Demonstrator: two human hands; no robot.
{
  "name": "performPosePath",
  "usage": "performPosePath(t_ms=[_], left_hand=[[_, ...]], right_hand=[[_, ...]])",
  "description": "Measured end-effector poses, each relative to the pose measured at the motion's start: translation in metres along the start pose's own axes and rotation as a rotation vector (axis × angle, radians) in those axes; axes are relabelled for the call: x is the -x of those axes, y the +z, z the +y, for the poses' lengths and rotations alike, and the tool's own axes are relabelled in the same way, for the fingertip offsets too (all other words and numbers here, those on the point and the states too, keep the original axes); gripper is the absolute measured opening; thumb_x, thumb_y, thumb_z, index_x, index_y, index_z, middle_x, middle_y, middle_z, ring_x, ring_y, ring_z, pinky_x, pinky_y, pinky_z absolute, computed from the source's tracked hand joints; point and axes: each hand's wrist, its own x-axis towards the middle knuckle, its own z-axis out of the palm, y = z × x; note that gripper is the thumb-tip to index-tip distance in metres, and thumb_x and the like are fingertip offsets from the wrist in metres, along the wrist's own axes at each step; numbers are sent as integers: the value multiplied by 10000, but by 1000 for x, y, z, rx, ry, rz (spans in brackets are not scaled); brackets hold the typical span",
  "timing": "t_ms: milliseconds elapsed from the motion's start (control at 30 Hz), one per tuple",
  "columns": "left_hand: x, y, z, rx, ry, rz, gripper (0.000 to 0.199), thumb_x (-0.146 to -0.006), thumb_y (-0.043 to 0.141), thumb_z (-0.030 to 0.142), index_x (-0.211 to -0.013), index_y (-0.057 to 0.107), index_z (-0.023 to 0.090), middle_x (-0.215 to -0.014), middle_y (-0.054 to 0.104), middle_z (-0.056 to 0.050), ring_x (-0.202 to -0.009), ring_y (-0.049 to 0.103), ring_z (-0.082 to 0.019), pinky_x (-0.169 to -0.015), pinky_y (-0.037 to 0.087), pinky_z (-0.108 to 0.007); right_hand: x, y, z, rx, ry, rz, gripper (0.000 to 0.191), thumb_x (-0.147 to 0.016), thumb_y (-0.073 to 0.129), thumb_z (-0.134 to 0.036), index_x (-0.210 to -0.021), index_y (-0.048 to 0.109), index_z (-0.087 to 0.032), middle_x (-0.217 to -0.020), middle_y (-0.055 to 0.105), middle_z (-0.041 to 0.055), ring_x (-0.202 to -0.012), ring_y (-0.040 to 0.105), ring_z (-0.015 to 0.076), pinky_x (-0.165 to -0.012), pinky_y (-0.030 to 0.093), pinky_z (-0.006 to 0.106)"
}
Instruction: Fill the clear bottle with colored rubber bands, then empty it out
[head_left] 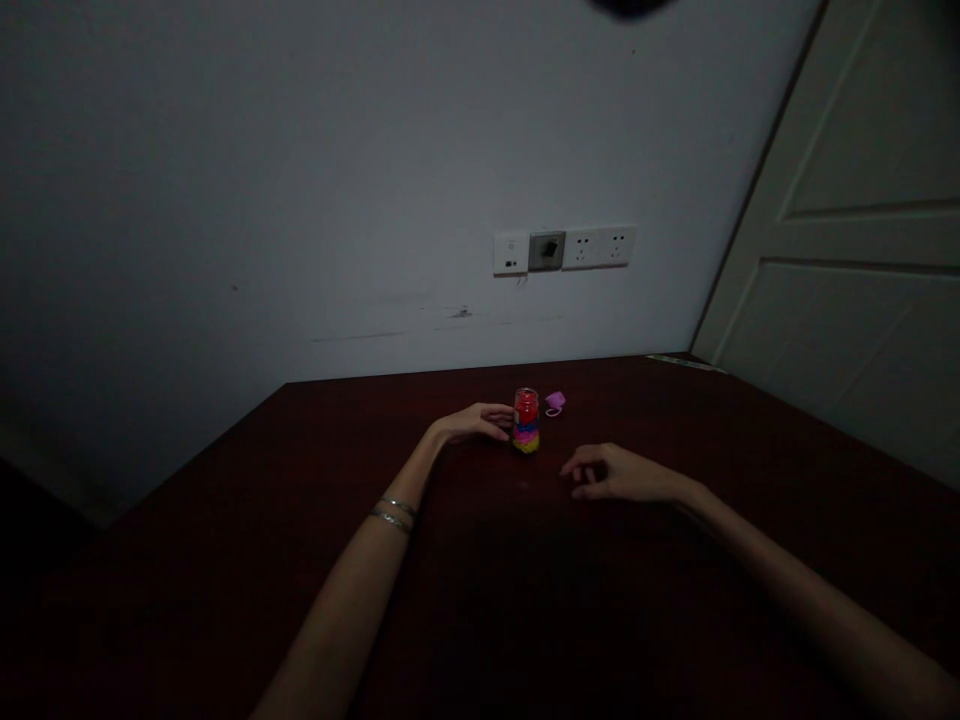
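Observation:
A small clear glass jar (526,422) stands upright on the dark red table, with layers of red, blue, pink and yellow contents inside. No lid shows on its mouth. My left hand (477,422) is at the jar's left side, fingers apart and reaching to it; whether the fingertips touch the glass I cannot tell. To the jar's right and a little nearer me, my right hand (611,474) hovers or rests at the table, fingers loosely curved and apart, with nothing in them. Just behind the jar on the right lies a purple piece with a loop (555,402), perhaps a cap.
The dark red table (360,420) meets a grey wall (375,200) at its far edge. Sockets and a switch (564,250) sit low on that wall. At the right is a pale panelled door (847,240). A thin flat strip (686,363) lies at the back right edge.

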Motion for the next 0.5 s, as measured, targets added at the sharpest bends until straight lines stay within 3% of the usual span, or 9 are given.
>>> performPosePath(t_ms=[100, 300, 500], left_hand=[[-2, 9, 0, -42, -9, 1, 570, -528, 730, 50, -1069, 580, 146, -1181, 556, -104, -1136, 473, -218, -983, 309, -389], [-3, 17, -7, -135, 62, 69, 597, -514, 754, 90, -1083, 591, 166, -1241, 520, -103, -1184, 435, -228, -1028, 255, -399], [2, 14, -20, -19, 82, 165, 554, -550, 716, 68, -1082, 591, 160, -1202, 549, -118, -1132, 479, -230, -963, 332, -378]], right_hand=[[3, 1, -4, 59, -30, -12, 445, -644, 649, -459, -976, 635, -162, -889, 589, 61, -759, 524, 155, -649, 421, 267], [5, 5, -3, 68, -20, -13, 299, -712, 599, -430, -825, 628, -154, -769, 583, 37, -672, 493, 133, -590, 385, 247], [6, 6, -6, 73, 5, -8, 215, -711, 600, -355, -729, 617, -141, -683, 579, 23, -611, 483, 114, -547, 363, 225]])
